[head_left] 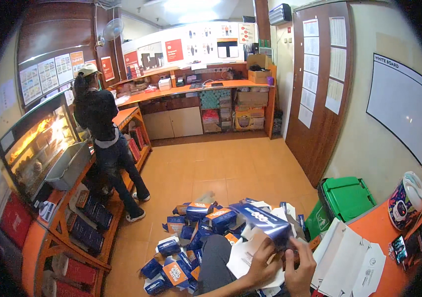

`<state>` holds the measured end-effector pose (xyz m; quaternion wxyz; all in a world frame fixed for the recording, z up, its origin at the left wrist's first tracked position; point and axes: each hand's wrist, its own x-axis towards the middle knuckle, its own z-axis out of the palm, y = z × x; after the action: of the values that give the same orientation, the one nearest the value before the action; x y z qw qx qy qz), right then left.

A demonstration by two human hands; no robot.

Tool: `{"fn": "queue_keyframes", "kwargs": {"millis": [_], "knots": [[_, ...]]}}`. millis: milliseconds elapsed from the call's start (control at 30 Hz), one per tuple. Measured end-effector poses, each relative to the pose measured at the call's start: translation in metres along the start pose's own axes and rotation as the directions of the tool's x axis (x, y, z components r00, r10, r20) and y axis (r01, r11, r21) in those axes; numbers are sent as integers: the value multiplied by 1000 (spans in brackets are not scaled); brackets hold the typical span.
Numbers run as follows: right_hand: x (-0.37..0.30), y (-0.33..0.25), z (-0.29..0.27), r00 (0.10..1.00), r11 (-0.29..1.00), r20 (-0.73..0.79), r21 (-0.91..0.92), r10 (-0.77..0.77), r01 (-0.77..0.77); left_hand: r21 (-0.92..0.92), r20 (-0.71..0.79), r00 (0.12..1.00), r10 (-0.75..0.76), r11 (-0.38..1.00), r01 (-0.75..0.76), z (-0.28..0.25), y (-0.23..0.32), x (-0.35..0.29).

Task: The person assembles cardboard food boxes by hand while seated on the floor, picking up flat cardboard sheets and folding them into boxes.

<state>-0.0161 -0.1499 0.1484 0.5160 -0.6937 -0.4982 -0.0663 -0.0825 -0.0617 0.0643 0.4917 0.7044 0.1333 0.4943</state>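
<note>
Above my knee (214, 262) I hold a blue cardboard food box (265, 221) with white printing, its white inner flaps hanging loose at the near side. My left hand (264, 261) grips the box's near edge, fingers curled round the card. At its right end, the fingers of my right hand (300, 265) are bent against the card, the thumb raised. A heap of folded blue and orange boxes (176, 272) lies on the floor in front and to the left. White unfolded box blanks (352, 262) are stacked on the orange counter at my right.
A green bin (347, 198) stands beyond the counter. A patterned tub (406, 200) and a phone (399, 249) sit on it. At left, a person (107, 128) stands by a lit food display (38, 143) and shelves holding boxes (89, 230). An orange desk (171, 92) runs along the back.
</note>
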Motion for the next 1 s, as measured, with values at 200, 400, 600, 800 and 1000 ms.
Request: {"fn": "queue_keyframes", "kwargs": {"millis": [200,400,600,800,1000], "knots": [[27,-31,-22,976,915,-200,-402,-90,2,201,421,731,537,730,-653,22,-49,-30],[12,11,-34,990,967,-113,-249,-80,50,245,526,812,-253,959,141,-13,14,18],[-15,19,-11,938,833,-18,466,346,-298,-734,261,720,-643,353,581,-26,25,20],[-10,22,-9,815,610,18,654,579,-447,-688,126,750,-650,487,538,1,2,4],[-8,31,-8,948,985,-311,-135,63,-110,125,-251,914,-318,926,356,23,-24,-17]]}}
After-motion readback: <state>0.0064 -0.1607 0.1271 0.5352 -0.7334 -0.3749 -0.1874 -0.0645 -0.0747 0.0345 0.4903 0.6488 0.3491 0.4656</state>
